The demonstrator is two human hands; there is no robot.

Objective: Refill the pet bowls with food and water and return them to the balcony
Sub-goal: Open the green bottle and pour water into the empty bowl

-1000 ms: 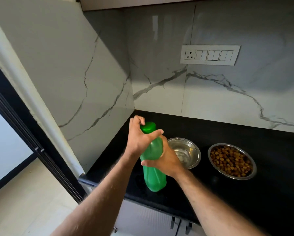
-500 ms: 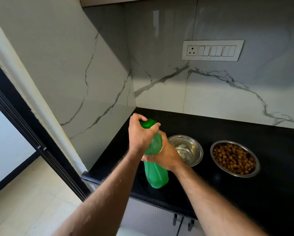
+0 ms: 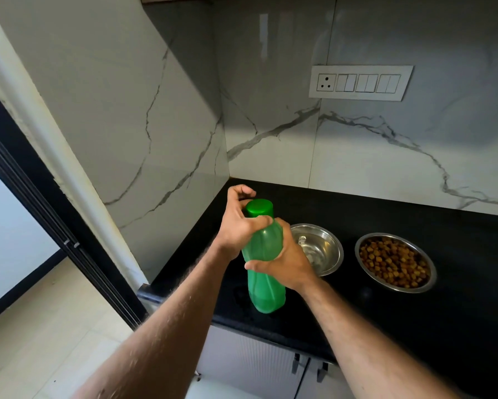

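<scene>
Food bowl (image 3: 395,262) full on the tabletop (image 3: 458,306), water bowl (image 3: 318,249) looking empty beside it, bottle (image 3: 263,260) standing with right grip (image 3: 288,262) round its middle, left grip (image 3: 239,223) curled at its cap (image 3: 258,208).

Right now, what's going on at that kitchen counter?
A person is working on a green bottle standing on the black counter. The right hand grips its body while the left hand curls round the cap, which is on. Beside it sit two steel bowls: the near bowl looks unfilled, the far bowl holds kibble.
</scene>
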